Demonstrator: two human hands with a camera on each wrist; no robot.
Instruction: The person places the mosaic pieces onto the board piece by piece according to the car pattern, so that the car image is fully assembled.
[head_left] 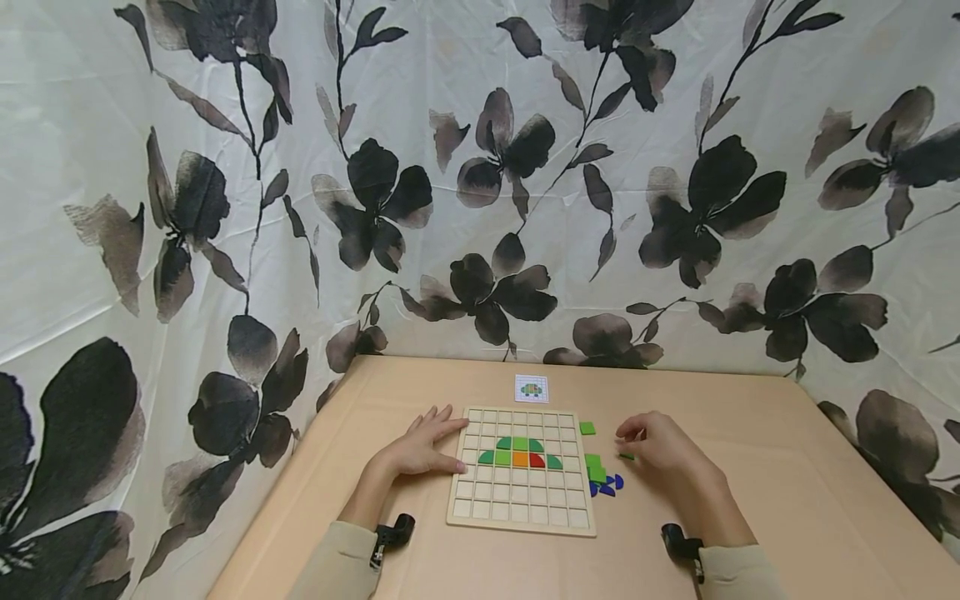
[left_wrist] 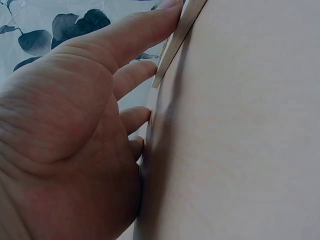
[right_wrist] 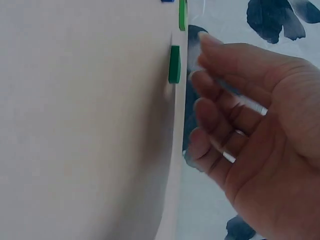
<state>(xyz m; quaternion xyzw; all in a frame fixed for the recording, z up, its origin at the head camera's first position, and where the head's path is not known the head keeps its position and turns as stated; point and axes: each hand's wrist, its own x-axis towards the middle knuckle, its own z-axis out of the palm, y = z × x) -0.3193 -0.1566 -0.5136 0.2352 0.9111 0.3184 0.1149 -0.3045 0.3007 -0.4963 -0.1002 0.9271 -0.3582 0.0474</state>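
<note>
My left hand [head_left: 416,450] rests beside a wooden grid board [head_left: 517,515], its extended thumb and fingertips touching the board's left edge. In the left wrist view the thumb lies against that wooden edge [left_wrist: 176,46]. Green, orange and red pieces [head_left: 520,458] fill two rows of the grid in a domed shape. Right of the board, my right hand [head_left: 667,450] hovers with loosely bent fingers over a small dark green piece [head_left: 627,456]. The right wrist view shows that dark green piece [right_wrist: 174,65] lying on the table, apart from the fingertips; nothing is held.
A light green square [head_left: 588,428] lies by the board's upper right. More light green squares [head_left: 595,467] and several blue pieces [head_left: 607,485] cluster lower down. A small picture card [head_left: 531,388] lies behind the board. A floral curtain [head_left: 480,208] hangs behind the table [head_left: 405,379].
</note>
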